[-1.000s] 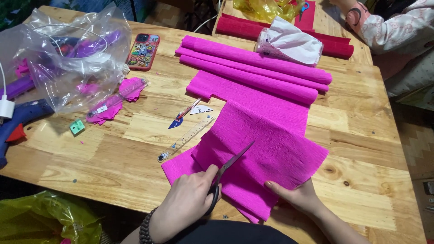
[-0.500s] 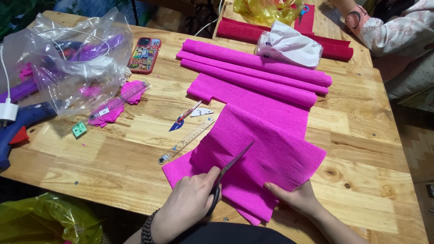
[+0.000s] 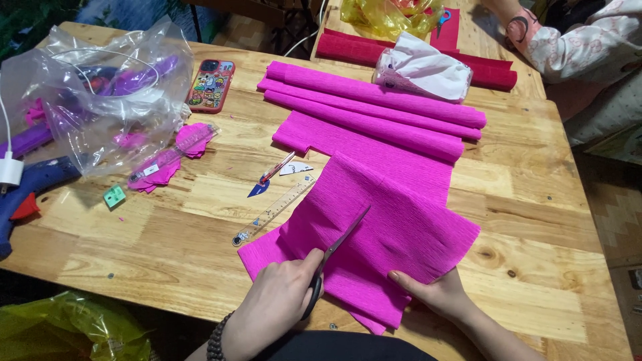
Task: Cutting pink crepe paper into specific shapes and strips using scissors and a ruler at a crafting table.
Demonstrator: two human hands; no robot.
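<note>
A pair of scissors [image 3: 334, 257] is gripped by the left hand [image 3: 277, 304] at the near edge of the wooden table [image 3: 535, 220]; the fingers are closed through the handles, and the blades are laid slightly parted across a folded sheet of bright pink crepe paper [image 3: 381, 234]. The near right corner of that sheet is pressed flat under the right hand [image 3: 435, 294], whose fingers are spread on the paper and closed around nothing. A dark beaded bracelet [image 3: 215, 341] is worn at the left wrist.

Just left of the sheet a clear ruler [image 3: 274, 210] is laid aslant, with one end tucked at the paper's edge, and beyond it a small blue-tipped cutter [image 3: 267, 177] and a scrap of white paper [image 3: 295, 168] are seen. Farther back, several rolls of the same pink crepe [image 3: 374, 100] are stacked side by side. To the left, a clear plastic bag [image 3: 100, 100] holding purple items is set beside cut pink petals [image 3: 190, 140] and a phone [image 3: 209, 83] in a patterned case. A blue glue gun [image 3: 27, 190] is placed at the left edge. At the far end, red crepe rolls [image 3: 348, 48] and a tissue pack [image 3: 421, 70] are seen, with another person's sleeve [image 3: 582, 47] beside them.
</note>
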